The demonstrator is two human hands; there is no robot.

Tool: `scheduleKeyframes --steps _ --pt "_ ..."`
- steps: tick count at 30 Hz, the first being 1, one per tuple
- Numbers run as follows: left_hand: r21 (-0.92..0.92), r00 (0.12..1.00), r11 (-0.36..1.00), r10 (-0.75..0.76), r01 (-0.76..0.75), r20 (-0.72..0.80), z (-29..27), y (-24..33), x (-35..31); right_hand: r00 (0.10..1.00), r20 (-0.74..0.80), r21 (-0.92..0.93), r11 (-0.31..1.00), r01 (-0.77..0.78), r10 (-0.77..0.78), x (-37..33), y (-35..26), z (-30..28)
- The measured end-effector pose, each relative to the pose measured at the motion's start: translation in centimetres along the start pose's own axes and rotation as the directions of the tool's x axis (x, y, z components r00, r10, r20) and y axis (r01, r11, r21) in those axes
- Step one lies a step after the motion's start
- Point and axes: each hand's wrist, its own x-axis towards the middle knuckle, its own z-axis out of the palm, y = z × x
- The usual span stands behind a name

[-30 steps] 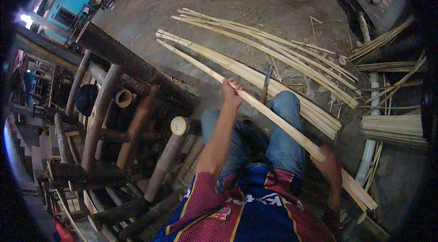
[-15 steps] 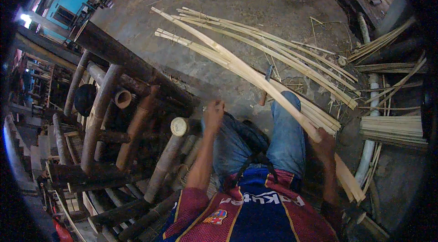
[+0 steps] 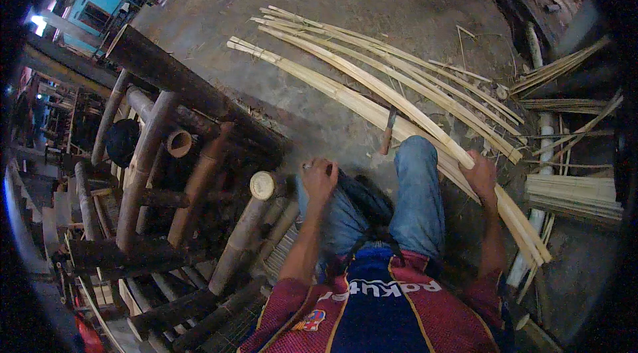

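My right hand [image 3: 480, 175] is closed around long pale bamboo strips [image 3: 425, 121], right of my right knee. Their far ends reach forward and left above the floor; the near ends stick out behind my hand. Over my left knee, my left hand [image 3: 320, 179] has its fingers curled in, with no object showing in them. A bundle of bamboo strips [image 3: 312, 79] lies below and to the left of the held strips. More loose strips [image 3: 399, 60] are on the floor beyond. A knife [image 3: 387, 133] with a wooden handle lies between the bundle and my knees.
On my left stands a frame of thick dark bamboo poles [image 3: 169, 94], with a cut pole end [image 3: 262, 185] close to my left arm. Stacked strips [image 3: 571, 192] and a pale pipe [image 3: 545, 153] are at the right. Scraps litter the concrete floor [image 3: 212, 34].
My right hand has moved right and slightly forward, swinging the held strips rightward toward the loose ones. My left hand has lowered slightly toward my knee.
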Motion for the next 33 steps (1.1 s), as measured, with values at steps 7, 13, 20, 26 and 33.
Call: scheduleKeyframes --steps 7,13,20,26,33 --pt "0.058 0.999 0.998 0.033 -0.032 -0.021 0.4 0.6 0.5 0.996 0.04 0.112 0.991 0.077 -0.082 1.3 2.4 7.2" --pt "0.029 0.997 0.998 0.065 -0.064 -0.035 0.0 1.0 1.1 0.987 0.107 0.02 0.993 0.117 -0.118 5.2 3.7 15.8" --pt "0.085 1.0 0.996 0.025 -0.024 -0.008 0.4 1.0 0.6 0.947 0.32 -0.054 0.998 0.044 -0.025 5.9 1.2 17.4" --pt "0.083 0.994 0.99 0.112 -0.113 0.009 0.5 2.2 2.0 0.996 0.081 -0.152 0.987 0.056 -0.044 5.0 8.5 24.8" --pt "0.182 0.998 0.981 0.064 -0.068 0.028 0.6 1.4 1.2 0.995 0.041 0.172 0.981 0.085 -0.093 5.3 3.8 21.3"
